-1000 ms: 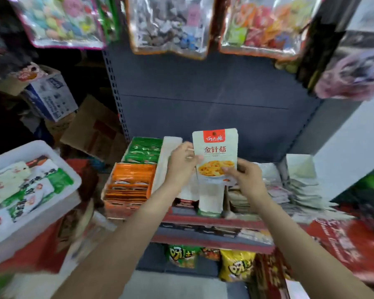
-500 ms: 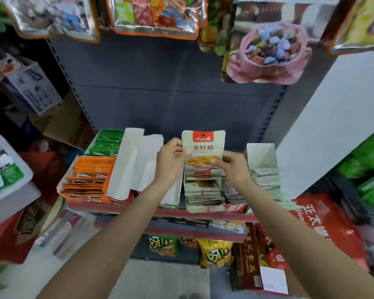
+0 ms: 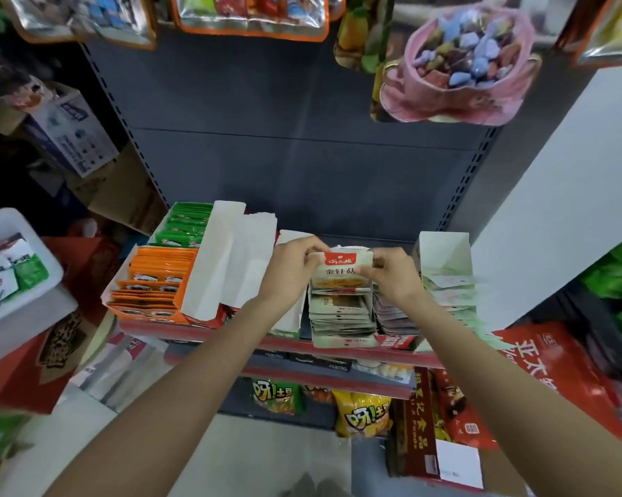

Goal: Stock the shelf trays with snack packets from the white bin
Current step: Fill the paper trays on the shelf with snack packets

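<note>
A white snack packet (image 3: 340, 269) with a red label stands at the back of a row of like packets (image 3: 340, 313) in a shelf tray. My left hand (image 3: 291, 270) pinches its top left corner. My right hand (image 3: 392, 272) pinches its right edge. The packet's lower half sits down behind the row. The white bin (image 3: 26, 299) stands at the far left, with green and white packets (image 3: 6, 272) inside it.
An orange packet tray (image 3: 155, 285) and a green one (image 3: 187, 224) sit left of tall white tray walls (image 3: 227, 260). Pale green packets (image 3: 449, 285) fill the tray on the right. Candy bags (image 3: 456, 62) hang overhead. Chip bags (image 3: 363, 412) lie on the lower shelf.
Both hands have lowered the packet from upright above the row down into the tray's back. The view has swung right, so the white bin has slid towards the left edge.
</note>
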A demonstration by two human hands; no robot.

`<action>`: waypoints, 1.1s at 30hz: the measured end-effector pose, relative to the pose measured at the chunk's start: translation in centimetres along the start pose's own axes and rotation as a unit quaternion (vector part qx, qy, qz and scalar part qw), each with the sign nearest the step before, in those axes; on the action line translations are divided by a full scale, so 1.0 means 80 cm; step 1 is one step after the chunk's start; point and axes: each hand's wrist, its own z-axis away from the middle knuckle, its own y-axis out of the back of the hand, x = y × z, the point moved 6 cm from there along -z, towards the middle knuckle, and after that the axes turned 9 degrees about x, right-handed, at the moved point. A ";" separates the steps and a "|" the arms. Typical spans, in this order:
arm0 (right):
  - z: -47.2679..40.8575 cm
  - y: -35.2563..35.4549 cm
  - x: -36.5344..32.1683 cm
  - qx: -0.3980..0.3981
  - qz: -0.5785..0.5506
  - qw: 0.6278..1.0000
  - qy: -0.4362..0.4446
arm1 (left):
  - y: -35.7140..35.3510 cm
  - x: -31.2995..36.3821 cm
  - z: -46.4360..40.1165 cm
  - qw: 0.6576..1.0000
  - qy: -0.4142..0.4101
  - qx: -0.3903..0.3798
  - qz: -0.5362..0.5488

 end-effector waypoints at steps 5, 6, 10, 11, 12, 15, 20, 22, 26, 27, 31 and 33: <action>0.007 -0.007 -0.009 -0.012 0.077 0.993 0.092 | -0.019 -0.017 0.009 0.990 -0.027 -0.079 -0.117; 0.008 -0.012 -0.005 -0.029 0.111 0.989 0.097 | -0.025 -0.019 0.011 0.987 -0.021 -0.094 -0.128; 0.006 -0.016 -0.002 -0.054 0.165 0.982 0.071 | -0.032 -0.019 0.009 0.984 -0.004 -0.124 -0.130; 0.005 -0.016 -0.005 -0.056 0.160 0.983 0.070 | -0.031 -0.017 0.007 0.984 -0.003 -0.129 -0.124; 0.005 -0.016 -0.007 -0.060 0.154 0.984 0.068 | -0.029 -0.017 0.005 0.985 -0.003 -0.132 -0.115; 0.008 -0.013 -0.020 -0.062 0.165 0.982 0.073 | -0.017 -0.017 0.001 0.989 0.002 -0.118 -0.083; 0.015 -0.026 -0.066 -0.050 0.152 0.980 0.115 | 0.024 -0.017 -0.005 0.999 0.015 -0.037 -0.028; 0.015 -0.040 -0.089 -0.049 0.142 0.980 0.127 | 0.050 -0.022 -0.003 1.000 0.024 0.002 -0.009; 0.019 -0.085 -0.150 -0.063 0.127 0.976 0.167 | 0.120 -0.050 0.008 0.997 0.033 0.070 -0.011; 0.021 -0.099 -0.169 -0.069 0.127 0.973 0.180 | 0.142 -0.061 0.011 0.995 0.034 0.088 -0.016; 0.033 -0.166 -0.259 -0.080 0.117 0.960 0.243 | 0.246 -0.128 0.028 0.982 0.076 0.164 -0.050; 0.040 -0.210 -0.310 -0.080 0.106 0.952 0.276 | 0.302 -0.171 0.037 0.973 0.102 0.198 -0.058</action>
